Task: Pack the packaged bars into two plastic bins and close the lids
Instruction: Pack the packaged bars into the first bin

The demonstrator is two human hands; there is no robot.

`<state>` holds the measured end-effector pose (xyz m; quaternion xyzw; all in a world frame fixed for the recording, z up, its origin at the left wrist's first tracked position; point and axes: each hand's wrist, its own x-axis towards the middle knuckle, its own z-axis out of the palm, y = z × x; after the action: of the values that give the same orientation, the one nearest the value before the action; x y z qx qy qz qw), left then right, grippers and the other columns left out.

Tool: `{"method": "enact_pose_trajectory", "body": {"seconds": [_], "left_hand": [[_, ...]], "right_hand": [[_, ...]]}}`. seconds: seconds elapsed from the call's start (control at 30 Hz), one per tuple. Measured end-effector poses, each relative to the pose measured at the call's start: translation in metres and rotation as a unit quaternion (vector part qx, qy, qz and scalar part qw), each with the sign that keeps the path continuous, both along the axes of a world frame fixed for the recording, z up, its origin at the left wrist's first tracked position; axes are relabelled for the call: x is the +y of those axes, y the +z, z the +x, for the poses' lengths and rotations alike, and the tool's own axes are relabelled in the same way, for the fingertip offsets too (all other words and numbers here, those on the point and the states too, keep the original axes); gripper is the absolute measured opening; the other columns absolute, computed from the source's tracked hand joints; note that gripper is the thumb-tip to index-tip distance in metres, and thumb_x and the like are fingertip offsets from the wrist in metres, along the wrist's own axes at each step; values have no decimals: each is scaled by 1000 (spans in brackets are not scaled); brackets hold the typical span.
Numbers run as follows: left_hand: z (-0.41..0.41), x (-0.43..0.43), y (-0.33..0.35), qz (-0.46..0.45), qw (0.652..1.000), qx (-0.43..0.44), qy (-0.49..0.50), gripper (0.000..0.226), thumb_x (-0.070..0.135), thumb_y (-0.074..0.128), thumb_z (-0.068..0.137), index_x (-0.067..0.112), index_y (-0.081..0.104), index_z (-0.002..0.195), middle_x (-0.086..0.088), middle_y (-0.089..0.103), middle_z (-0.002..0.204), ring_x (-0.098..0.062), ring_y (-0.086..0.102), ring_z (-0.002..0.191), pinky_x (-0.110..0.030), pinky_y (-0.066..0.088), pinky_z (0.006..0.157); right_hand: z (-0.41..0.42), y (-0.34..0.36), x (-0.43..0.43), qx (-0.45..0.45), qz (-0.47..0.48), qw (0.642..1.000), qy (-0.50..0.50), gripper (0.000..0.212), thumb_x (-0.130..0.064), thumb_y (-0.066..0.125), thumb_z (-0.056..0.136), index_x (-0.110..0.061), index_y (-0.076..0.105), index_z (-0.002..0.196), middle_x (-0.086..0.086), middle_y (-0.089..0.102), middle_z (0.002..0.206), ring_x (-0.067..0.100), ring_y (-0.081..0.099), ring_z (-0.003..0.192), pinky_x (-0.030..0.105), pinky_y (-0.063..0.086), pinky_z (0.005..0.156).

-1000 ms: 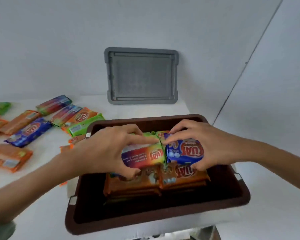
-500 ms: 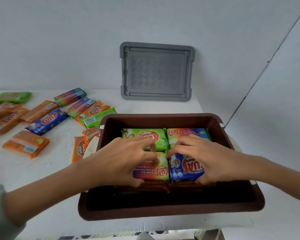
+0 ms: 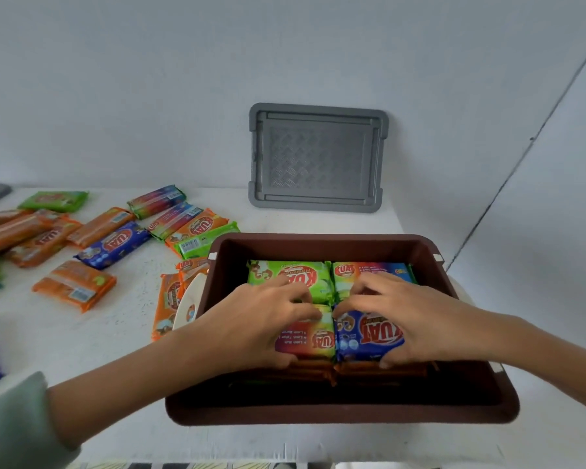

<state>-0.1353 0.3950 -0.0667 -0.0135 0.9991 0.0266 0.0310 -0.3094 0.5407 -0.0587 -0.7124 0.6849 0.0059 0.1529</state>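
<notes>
Head view showed two bare hands down inside one brown bin (image 3: 339, 412) at the near edge of the white table (image 3: 122, 333). Nearest, under the thumbs, the ends of an orange layer (image 3: 362, 370) of bars peeked out; how many lay there could not be counted. On top of it the left hand (image 3: 251, 326) was wrapped over a rainbow-wrapped bar (image 3: 307, 340), thumb at its near edge and fingers curled over its far edge, and the right hand (image 3: 416, 319) clasped a blue bar (image 3: 369, 335) the same way, the two bars touching side by side between the hands. Just beyond the fingertips lay two more bars in the bin's far half: a green bar (image 3: 288, 275) past the left hand and a second rainbow bar (image 3: 372, 270) past the right, so four bars showed on the top layer. Left of the left wrist, two orange bars (image 3: 168, 299) lay against the bin's outer wall beside something white. Farther left, roughly a dozen loose bars (image 3: 112, 245) were scattered on the table, mostly orange, with blue, green and rainbow ones among them. Farthest from both hands, one grey lid (image 3: 317, 157) leaned upright against the wall (image 3: 149, 79).
</notes>
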Motion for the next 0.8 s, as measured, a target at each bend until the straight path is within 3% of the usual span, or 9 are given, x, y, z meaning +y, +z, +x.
{"method": "enact_pose_trajectory", "body": {"seconds": [0.07, 0.17, 0.33, 0.47, 0.63, 0.8], "left_hand": [[1, -1, 5, 15, 1000, 8, 9, 61, 63, 48, 83, 36, 37, 137, 15, 38, 137, -4, 37, 126, -25, 46, 91], [1, -5, 17, 50, 996, 71, 29, 65, 69, 33, 76, 37, 49, 129, 14, 50, 127, -5, 51, 114, -30, 53, 82], [-21, -31, 42, 88, 977, 179, 74, 46, 53, 54, 85, 35, 51, 127, 15, 56, 118, -1, 56, 98, -23, 50, 80], [-57, -65, 60, 122, 952, 258, 114, 48, 41, 59, 86, 25, 50, 130, 4, 54, 121, -6, 54, 102, -24, 48, 87], [-113, -114, 66, 151, 925, 283, 203, 66, 39, 59, 87, 18, 31, 142, -6, 33, 140, -19, 37, 128, -28, 34, 103], [-167, -172, 37, 186, 891, 271, 313, 90, 47, 61, 83, 25, 3, 149, -12, -3, 152, -34, 6, 141, -48, 22, 112]], "right_hand": [[0, 5, -1, -26, -7, 1000, -12, 63, -55, 63, 77, -42, 36, 132, -21, 31, 121, -5, 30, 113, 19, 41, 98], [-1, 16, -6, -44, -53, 997, -36, 57, -54, 61, 80, -43, 39, 132, -21, 38, 120, -6, 33, 111, 21, 42, 95], [-16, 37, -29, -62, -158, 983, -76, 55, -48, 62, 81, -43, 41, 132, -21, 41, 116, -4, 37, 110, 21, 39, 91], [-37, 52, -65, -61, -238, 962, -118, 64, -47, 63, 80, -38, 37, 138, -8, 42, 131, 9, 35, 124, 31, 34, 102], [-77, 50, -129, -76, -282, 936, -195, 70, -44, 62, 83, -32, 29, 144, 3, 28, 148, 23, 23, 137, 37, 24, 111], [-137, 20, -191, -29, -284, 900, -329, 80, -50, 60, 83, -37, 15, 147, 7, -12, 157, 34, -7, 144, 53, 19, 114]]}}
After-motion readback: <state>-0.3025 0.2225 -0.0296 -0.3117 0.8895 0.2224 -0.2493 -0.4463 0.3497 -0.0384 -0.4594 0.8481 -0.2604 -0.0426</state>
